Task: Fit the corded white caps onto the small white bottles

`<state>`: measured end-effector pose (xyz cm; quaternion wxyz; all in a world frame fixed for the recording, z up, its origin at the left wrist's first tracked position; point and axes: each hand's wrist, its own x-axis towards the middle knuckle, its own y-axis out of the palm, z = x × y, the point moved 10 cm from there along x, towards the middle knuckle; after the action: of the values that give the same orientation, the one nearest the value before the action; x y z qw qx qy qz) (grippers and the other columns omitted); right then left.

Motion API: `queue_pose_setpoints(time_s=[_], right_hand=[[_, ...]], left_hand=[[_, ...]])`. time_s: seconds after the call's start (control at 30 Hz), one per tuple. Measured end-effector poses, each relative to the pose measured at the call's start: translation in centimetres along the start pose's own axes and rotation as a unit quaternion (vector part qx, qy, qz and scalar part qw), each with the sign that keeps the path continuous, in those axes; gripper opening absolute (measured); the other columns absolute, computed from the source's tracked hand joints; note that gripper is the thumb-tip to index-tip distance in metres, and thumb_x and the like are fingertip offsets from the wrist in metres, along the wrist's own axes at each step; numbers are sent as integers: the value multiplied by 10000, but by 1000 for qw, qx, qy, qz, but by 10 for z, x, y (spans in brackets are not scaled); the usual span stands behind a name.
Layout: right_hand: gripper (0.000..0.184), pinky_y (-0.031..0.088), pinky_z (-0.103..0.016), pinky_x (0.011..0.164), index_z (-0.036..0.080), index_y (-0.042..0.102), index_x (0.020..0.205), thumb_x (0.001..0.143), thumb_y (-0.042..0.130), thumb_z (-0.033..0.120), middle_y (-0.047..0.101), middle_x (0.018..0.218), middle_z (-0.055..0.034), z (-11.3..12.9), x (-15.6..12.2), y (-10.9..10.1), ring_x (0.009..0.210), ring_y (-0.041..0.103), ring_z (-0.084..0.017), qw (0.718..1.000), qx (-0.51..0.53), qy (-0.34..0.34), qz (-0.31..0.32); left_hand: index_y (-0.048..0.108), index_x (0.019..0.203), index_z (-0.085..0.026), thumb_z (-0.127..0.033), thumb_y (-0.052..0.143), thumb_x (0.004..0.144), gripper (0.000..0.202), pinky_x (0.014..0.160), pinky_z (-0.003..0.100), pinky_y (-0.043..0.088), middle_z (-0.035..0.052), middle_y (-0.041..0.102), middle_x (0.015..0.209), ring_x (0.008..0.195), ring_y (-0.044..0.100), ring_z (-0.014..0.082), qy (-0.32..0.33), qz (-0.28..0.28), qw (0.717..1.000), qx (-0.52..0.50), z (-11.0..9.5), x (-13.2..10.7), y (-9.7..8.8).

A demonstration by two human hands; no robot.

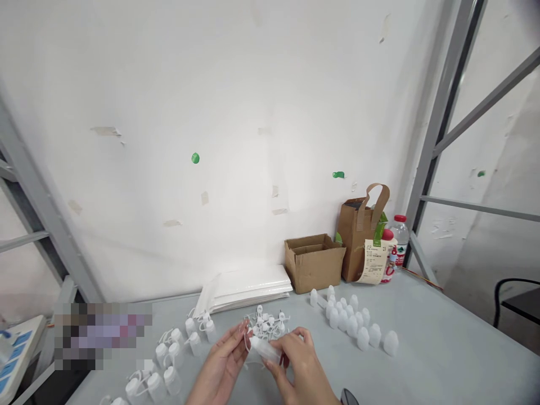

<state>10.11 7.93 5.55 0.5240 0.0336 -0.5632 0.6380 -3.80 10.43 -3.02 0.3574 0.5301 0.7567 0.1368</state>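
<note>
Head view: I read the right grip (301, 365) as closed on a white plastic bottle (265, 349), held just above the worktop (442, 332). The left grip (221, 365) is cupped, fingers against the bottle's near end; I cannot tell whether it is gripping. Just beyond lies a heap of white tethered caps (265, 322). Bottles with tethers (169, 360) stand scattered at left; 2 loose rows of bare white bottles (350, 323) stand at right.

Scuffed white wall (169, 112), grey metal rack frame (442, 140), black chair (496, 298)
</note>
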Motion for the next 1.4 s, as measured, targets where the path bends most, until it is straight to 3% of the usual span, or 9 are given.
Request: queue_pose_setpoints(time_s=[0.5, 0.63, 0.8, 0.9, 1.03, 1.17, 1.27, 1.4], right_hand=[[82, 357, -334, 727, 189, 457, 801, 785, 511, 129, 557, 599, 26, 4, -1, -5, 538, 539, -146, 998, -27, -29, -39], [87, 354, -333, 740, 188, 460, 816, 786, 515, 128, 568, 625, 22, 0, -1, 0, 561, 547, -147, 1000, -21, -15, -14], [90, 345, -346, 762, 189, 464, 823, 788, 516, 124, 584, 648, 13, -6, -6, 10, 599, 561, -155, 1000, -24, -12, 1], [75, 350, -351, 759, 182, 479, 838, 796, 514, 130, 594, 656, 6, -9, -7, 14, 597, 562, -157, 1000, -20, -7, 4], [34, 373, -332, 732, 187, 499, 824, 809, 525, 171, 604, 653, 6, -19, -5, 16, 617, 568, -163, 999, 15, 48, 19], [43, 390, -309, 693, 200, 500, 784, 824, 514, 197, 611, 644, 14, -23, -3, 13, 610, 562, -159, 996, 41, 79, 12], [28, 398, -309, 695, 200, 509, 807, 833, 500, 201, 613, 643, 15, -21, -3, 10, 605, 567, -158, 996, 41, 74, 2], [12, 402, -316, 705, 205, 520, 814, 822, 516, 197, 615, 629, 23, -16, -4, 11, 571, 570, -151, 999, 20, 48, 0]], left_hand=[[732, 651, -105, 24, 616, 697, 179, 629, 129, 536, 45, 756, 658, 631, 678, 107, 44, -7, 997, 64, -10, 3, 0], [739, 637, -111, -49, 757, 563, 98, 625, 124, 532, 37, 760, 656, 644, 670, 113, 55, 2, 996, 73, -10, 5, 0], [743, 635, -123, -212, 853, 394, 279, 619, 122, 522, 31, 762, 653, 649, 660, 116, 66, 16, 994, 84, -5, 10, -1], [743, 646, -120, -203, 847, 419, 263, 620, 125, 517, 36, 762, 657, 641, 656, 112, 56, 20, 994, 89, -1, 12, -3], [741, 680, -132, -128, 799, 520, 170, 647, 151, 517, 39, 760, 700, 669, 662, 117, 33, 13, 998, 54, 0, 12, -4], [736, 705, -146, -213, 775, 576, 151, 679, 187, 511, 40, 749, 717, 705, 661, 135, 28, 39, 998, 44, -2, 5, 7], [729, 632, -145, -299, 789, 537, 190, 737, 225, 492, 49, 740, 685, 725, 646, 164, 63, 63, 990, 106, -8, 0, 15], [732, 632, -160, -399, 757, 535, 259, 760, 266, 461, 49, 735, 686, 775, 623, 216, 140, 38, 960, 238, -22, -1, 14]])
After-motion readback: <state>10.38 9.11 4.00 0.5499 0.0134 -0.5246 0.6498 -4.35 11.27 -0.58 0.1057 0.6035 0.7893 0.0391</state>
